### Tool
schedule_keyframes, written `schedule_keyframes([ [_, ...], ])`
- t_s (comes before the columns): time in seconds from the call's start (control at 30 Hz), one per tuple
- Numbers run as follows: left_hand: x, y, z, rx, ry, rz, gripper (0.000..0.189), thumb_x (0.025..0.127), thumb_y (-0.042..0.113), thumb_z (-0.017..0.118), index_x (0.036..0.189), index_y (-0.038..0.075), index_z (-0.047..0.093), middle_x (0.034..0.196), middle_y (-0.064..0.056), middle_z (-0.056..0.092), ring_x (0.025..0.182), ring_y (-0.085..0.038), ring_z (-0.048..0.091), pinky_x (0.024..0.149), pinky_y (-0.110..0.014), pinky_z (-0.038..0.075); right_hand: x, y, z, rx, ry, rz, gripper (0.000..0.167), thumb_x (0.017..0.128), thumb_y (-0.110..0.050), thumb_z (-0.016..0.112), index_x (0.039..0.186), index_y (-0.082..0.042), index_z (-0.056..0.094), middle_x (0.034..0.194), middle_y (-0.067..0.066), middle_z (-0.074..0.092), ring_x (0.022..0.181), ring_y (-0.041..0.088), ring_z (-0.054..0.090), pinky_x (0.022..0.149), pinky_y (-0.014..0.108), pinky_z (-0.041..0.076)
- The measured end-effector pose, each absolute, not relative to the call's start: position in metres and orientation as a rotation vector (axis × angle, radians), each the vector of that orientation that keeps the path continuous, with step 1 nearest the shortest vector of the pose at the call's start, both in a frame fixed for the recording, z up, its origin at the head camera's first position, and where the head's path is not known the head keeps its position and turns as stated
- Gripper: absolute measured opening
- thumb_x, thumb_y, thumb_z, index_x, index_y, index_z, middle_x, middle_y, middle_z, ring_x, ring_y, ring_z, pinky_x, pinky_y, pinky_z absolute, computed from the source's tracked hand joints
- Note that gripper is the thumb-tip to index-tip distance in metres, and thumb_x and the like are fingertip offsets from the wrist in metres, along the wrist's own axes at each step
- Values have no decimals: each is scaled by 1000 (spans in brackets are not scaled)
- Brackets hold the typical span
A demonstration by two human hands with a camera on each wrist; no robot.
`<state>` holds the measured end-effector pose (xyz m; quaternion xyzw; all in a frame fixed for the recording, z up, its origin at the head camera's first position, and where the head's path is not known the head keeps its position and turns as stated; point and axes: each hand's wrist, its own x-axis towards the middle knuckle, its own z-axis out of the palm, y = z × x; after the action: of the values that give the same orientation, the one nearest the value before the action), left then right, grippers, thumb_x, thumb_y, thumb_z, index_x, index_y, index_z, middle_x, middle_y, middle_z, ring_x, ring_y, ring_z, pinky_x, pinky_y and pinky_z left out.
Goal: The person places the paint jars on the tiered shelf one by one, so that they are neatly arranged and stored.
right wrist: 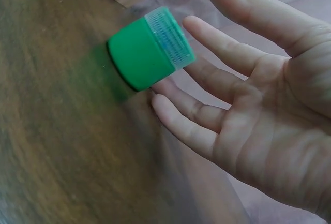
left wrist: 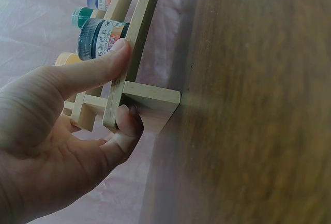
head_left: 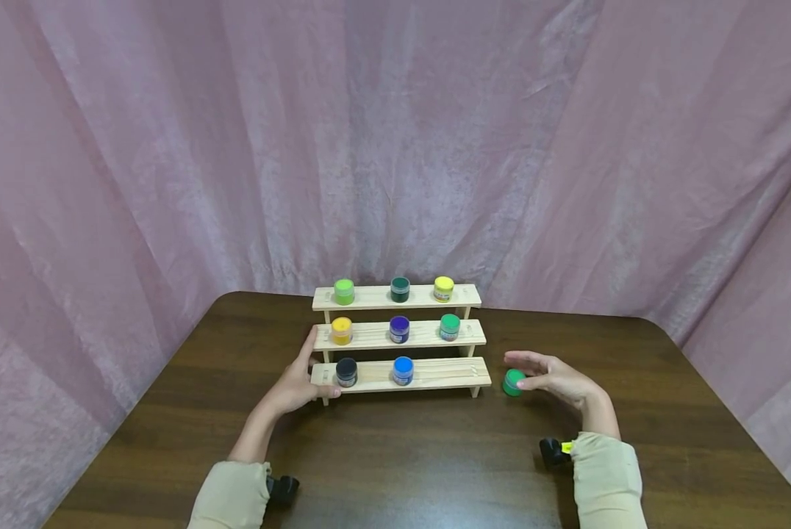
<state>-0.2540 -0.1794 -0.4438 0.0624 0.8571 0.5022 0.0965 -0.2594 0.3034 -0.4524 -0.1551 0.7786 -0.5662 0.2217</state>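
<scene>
A three-tier wooden rack (head_left: 435,375) stands on a dark wooden table (head_left: 402,455). My left hand (head_left: 309,367) pinches the left end of its lowest shelf (left wrist: 150,97), thumb (left wrist: 98,63) on the front edge and a finger curled underneath, beside a black jar (left wrist: 98,38). To the right of the rack a green-lidded jar (head_left: 513,382) stands on the table. My right hand (head_left: 531,371) is open around that jar (right wrist: 147,45), its straight fingers (right wrist: 207,43) right beside it; I cannot tell whether they touch.
The rack carries a black (head_left: 346,372) and a blue jar (head_left: 403,370) on the bottom tier, three more on each tier above. The right end of the bottom shelf is bare. A pink curtain (head_left: 395,147) hangs behind and beside the table.
</scene>
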Motion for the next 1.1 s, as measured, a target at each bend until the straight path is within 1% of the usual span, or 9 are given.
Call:
schedule_keyframes([
  [0.1,-254,-180,-443,184,2542,1480,126,71,8,85,158,21,-5,108,-24,53,69,-20,53,61,-31,46,-260,303,-454,-426,2145,-1558,71,91,-9,65,147,11,28,152,35,27,140,29,37,93,16,44],
  [0.23,-253,-179,-442,190,2534,1484,126,71,8,85,158,21,-5,109,-25,53,69,-20,53,61,-31,46,-260,303,-459,-426,2122,-1572,71,90,-9,66,147,11,28,152,35,28,130,5,45,94,13,42],
  [0.33,-253,-179,-442,186,2533,1481,126,72,9,85,158,22,-6,110,-25,53,68,-19,52,61,-31,46,-261,304,-463,-422,2107,-1585,70,89,-7,66,147,11,30,151,33,32,119,-7,49,94,13,41],
  [0.5,-253,-180,-443,176,2531,1471,126,72,10,85,158,23,-7,115,-27,51,70,-20,52,62,-31,46,-263,305,-471,-431,2098,-1589,67,89,-6,65,146,10,33,148,26,43,113,-5,55,93,16,43],
  [0.67,-253,-180,-442,186,2533,1477,127,72,10,85,158,24,-7,118,-30,51,73,-21,54,63,-31,46,-264,306,-473,-449,2092,-1609,66,89,-4,64,145,10,33,147,22,46,113,-4,56,93,16,44],
  [0.8,-253,-180,-442,168,2527,1476,126,72,10,85,158,24,-6,118,-28,51,73,-21,53,63,-31,46,-263,306,-474,-429,2093,-1608,65,89,-4,63,145,10,34,145,14,51,112,-5,56,93,16,44],
  [0.97,-254,-180,-443,154,2526,1467,126,72,11,85,158,26,-6,118,-28,50,75,-21,53,63,-31,46,-263,306,-473,-380,2088,-1617,62,89,-5,65,143,10,39,134,-1,60,107,-2,59,91,18,47],
  [1.1,-254,-180,-443,162,2527,1475,126,72,10,85,158,25,-6,117,-27,51,72,-21,53,63,-31,46,-262,306,-471,-366,2083,-1631,59,89,-6,65,140,11,42,126,-5,64,104,0,61,89,19,47],
])
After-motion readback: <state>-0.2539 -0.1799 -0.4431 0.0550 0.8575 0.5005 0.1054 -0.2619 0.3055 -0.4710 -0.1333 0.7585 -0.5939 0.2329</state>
